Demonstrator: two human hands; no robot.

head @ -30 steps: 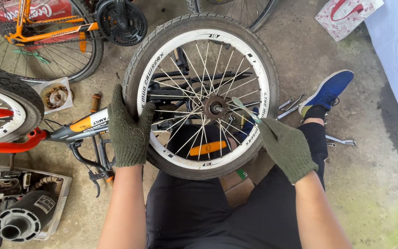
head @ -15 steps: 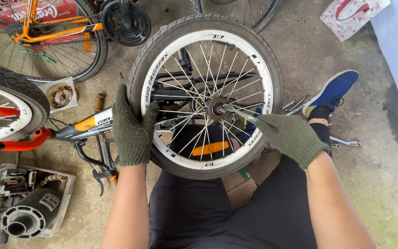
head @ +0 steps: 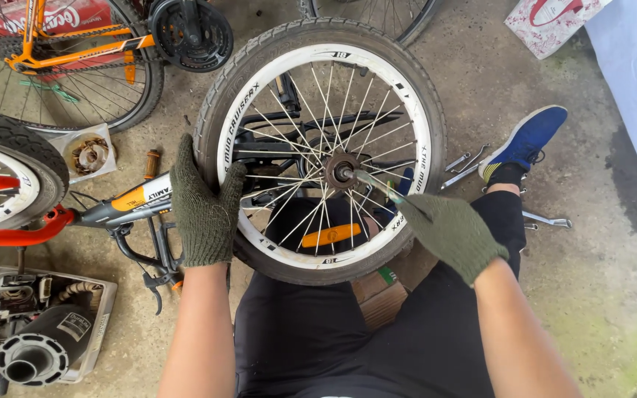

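A small bicycle wheel (head: 318,51) with a black tyre, white rim and an orange reflector stands upright in front of my knees. My left hand (head: 204,210), in a green knit glove, grips the tyre and rim on the wheel's left side. My right hand (head: 451,234), gloved the same way, holds a slim screwdriver-like tool (head: 372,184). The tool's tip rests at the hub (head: 342,171) in the middle of the spokes.
An orange bicycle (head: 75,51) lies at the top left, and a red-framed wheel (head: 9,177) at the left. A tray of parts with a black cylinder (head: 35,346) sits bottom left. Wrenches (head: 466,166) lie by my blue shoe (head: 525,140). A bag (head: 547,22) is top right.
My right hand has moved from the wheel's lower right rim up toward the hub, bringing the tool's tip to the axle. The left hand has kept its grip on the tyre.
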